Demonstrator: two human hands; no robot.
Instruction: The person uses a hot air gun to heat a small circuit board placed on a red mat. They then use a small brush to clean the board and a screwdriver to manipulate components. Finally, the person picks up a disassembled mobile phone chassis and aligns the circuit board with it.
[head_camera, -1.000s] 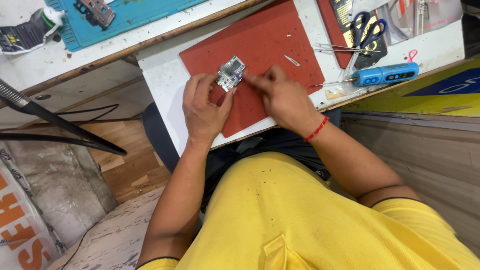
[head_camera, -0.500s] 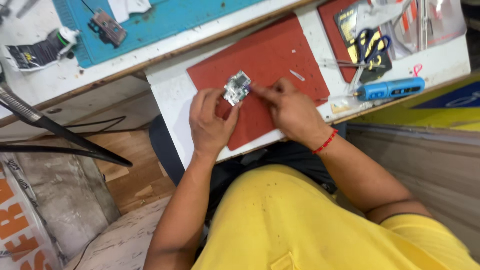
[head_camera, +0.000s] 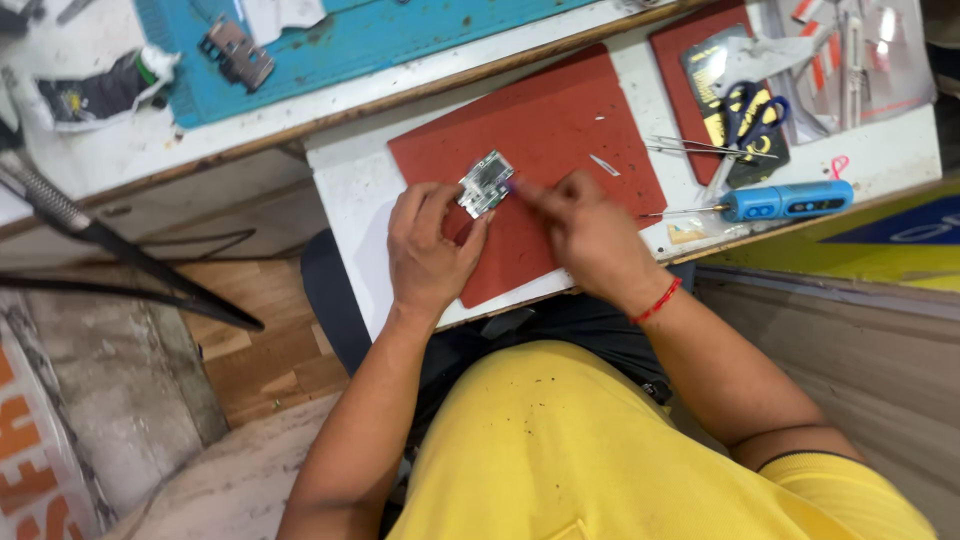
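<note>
Red mat (head_camera: 560, 130) cushions the worktop (head_camera: 350, 190) where the left hand (head_camera: 428, 245) pinches a small circuit board (head_camera: 486, 184) steady while the right hand (head_camera: 590, 235), fingers bunched, works its edge.

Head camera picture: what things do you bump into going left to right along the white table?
left hand → small circuit board → right hand → blue electric screwdriver
</note>
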